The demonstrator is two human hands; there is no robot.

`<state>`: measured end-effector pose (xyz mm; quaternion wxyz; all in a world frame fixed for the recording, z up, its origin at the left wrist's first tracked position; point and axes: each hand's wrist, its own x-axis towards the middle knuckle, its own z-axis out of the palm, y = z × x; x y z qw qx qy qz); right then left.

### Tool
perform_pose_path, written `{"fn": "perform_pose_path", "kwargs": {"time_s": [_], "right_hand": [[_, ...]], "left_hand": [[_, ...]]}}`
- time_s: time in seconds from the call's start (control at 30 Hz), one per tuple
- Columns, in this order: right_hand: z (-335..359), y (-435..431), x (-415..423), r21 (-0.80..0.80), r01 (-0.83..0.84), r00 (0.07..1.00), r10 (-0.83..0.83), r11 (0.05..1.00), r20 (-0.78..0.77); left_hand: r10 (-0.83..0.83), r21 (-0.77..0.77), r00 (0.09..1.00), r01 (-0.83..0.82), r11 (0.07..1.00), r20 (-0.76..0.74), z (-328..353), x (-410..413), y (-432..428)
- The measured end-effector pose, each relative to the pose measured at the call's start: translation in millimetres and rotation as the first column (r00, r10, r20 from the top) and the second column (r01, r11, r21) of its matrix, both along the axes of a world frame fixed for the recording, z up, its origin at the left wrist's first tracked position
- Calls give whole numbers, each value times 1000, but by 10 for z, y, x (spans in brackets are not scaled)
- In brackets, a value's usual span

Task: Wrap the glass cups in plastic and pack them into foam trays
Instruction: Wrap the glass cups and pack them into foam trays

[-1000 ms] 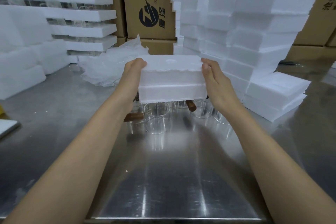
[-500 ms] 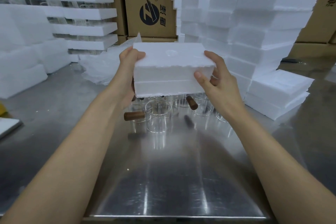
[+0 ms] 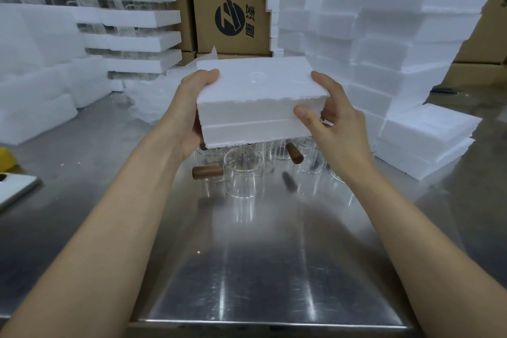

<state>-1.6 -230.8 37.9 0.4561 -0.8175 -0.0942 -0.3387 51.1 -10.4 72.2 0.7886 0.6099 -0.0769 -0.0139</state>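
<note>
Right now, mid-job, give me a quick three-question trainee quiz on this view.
1. True or false: the foam trays rest on the steel table.
2. How many hands grip them? A none, B one, C two.
3. Fill in: the glass cups below have ___ handles.
Key: 1 false, held above the cups. 2 C, left hand and right hand. 3 brown.

Both hands, left hand [image 3: 192, 107] and right hand [image 3: 333, 129], are gripping a closed foam tray [image 3: 258, 101] above glass cups [image 3: 242, 175] standing mid-counter [image 3: 260, 269].
</note>
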Motion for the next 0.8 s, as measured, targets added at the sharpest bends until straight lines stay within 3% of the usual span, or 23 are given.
{"fn": "perform_pose_path", "kwargs": {"time_s": [0.17, 0.27, 0.33, 0.4, 0.5, 0.63, 0.73, 0.8], "right_hand": [[-4, 25, 18, 18, -75, 997, 75, 997, -17], [-10, 79, 27, 32, -128, 992, 128, 991, -13], [-19, 91, 17, -39, -102, 995, 102, 994, 10], [-36, 83, 12, -105, -60, 997, 64, 993, 36], [-64, 63, 31, -150, -20, 998, 27, 989, 49], [-102, 53, 55, -197, -12, 999, 21, 980, 41], [-121, 56, 60, -227, -11, 999, 22, 974, 43], [-124, 58, 67, -242, -6, 999, 16, 970, 42]], "left_hand": [[16, -49, 1000, -15, 999, 25, 53, -44, 27], [105, -171, 994, -98, 980, 36, 115, -16, 123], [234, -300, 972, -226, 927, -10, 127, 41, 219], [475, -451, 874, -467, 761, -103, 116, 99, 313], [796, -542, 582, -728, 419, -166, 58, 148, 416], [875, -450, 422, -846, 286, -237, -69, 244, 556], [931, -260, 270, -943, 205, -246, -142, 270, 646], [944, -176, 233, -965, 195, -233, -201, 264, 702]]}}
